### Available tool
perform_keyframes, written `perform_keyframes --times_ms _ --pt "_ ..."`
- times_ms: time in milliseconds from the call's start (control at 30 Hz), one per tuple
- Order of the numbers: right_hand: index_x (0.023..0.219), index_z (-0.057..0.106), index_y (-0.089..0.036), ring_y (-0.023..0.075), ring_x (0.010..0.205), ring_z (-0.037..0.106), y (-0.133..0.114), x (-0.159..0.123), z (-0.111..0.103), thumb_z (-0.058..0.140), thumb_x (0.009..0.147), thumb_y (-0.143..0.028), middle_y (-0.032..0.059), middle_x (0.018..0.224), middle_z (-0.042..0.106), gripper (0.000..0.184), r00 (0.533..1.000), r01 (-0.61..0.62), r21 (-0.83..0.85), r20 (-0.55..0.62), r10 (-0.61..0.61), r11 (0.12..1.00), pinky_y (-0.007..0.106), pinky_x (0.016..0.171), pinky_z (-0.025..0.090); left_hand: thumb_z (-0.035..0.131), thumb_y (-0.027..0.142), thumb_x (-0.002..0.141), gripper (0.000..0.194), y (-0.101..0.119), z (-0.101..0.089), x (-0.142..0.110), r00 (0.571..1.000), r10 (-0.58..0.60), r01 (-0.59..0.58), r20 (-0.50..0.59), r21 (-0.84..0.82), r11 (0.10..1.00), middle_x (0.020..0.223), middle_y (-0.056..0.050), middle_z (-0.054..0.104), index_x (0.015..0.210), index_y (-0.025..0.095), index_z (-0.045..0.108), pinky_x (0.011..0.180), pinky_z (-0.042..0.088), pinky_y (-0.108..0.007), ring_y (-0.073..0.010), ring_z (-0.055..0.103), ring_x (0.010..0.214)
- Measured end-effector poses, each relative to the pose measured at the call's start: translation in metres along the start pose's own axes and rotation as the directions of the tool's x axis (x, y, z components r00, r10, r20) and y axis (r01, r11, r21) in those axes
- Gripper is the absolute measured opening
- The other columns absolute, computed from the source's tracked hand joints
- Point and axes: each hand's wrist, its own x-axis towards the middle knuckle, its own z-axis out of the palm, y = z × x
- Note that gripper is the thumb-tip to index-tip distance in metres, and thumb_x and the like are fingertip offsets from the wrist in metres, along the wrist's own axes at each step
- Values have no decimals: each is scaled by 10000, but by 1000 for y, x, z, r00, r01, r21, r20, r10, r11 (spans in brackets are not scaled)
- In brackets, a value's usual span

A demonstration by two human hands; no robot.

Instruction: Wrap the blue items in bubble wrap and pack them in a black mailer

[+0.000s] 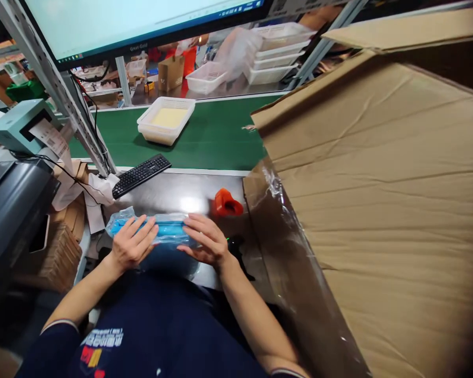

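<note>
A bright blue item in a clear plastic bag (169, 229) lies crosswise in front of my body, at the near side of the metal worktop. My left hand (134, 242) grips its left part, with the fingers laid together over the top. On the right end, my right hand (205, 239) holds it with the fingers above and the thumb below. What the blue item is, I cannot make out through the wrinkled plastic. An orange-red tape dispenser (227, 203) rests on the worktop beyond my right hand.
A large open cardboard box (370, 173) fills the right side. Behind the worktop runs a green conveyor belt (224, 131) carrying a white plastic basket (167, 119). A black keyboard (142, 174) lies front left of a monitor (142, 26). A label printer (23, 126) stands at left.
</note>
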Motion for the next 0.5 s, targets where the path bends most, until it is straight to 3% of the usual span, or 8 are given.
perform_keyframes --times_ms 100,233,500 --pt "1206 688 -208 245 1093 728 -2 2 0 761 883 -250 103 1088 783 334 998 55 35 -23 -55 998 384 839 677 573 273 999 373 -3 0 2 999 42 -44 -28 -60 997 1266 -147 745 1320 104 660 1140 489 -470 -316 607 1338" --pt "955 673 -198 236 1102 710 -9 6 -5 709 900 -181 121 1155 771 68 996 93 14 -11 -93 996 359 806 671 548 287 1015 352 -7 -7 10 996 80 -82 -33 -80 993 1234 -133 759 1283 98 675 1067 558 -440 -289 685 1219" --pt "808 599 -209 225 1090 692 -26 10 -22 688 917 -164 121 1185 764 148 993 79 -100 100 -68 992 350 822 662 506 308 1040 303 -7 -15 26 990 128 -133 -54 -115 984 1129 -107 795 1164 128 716 883 652 -391 -257 747 1065"
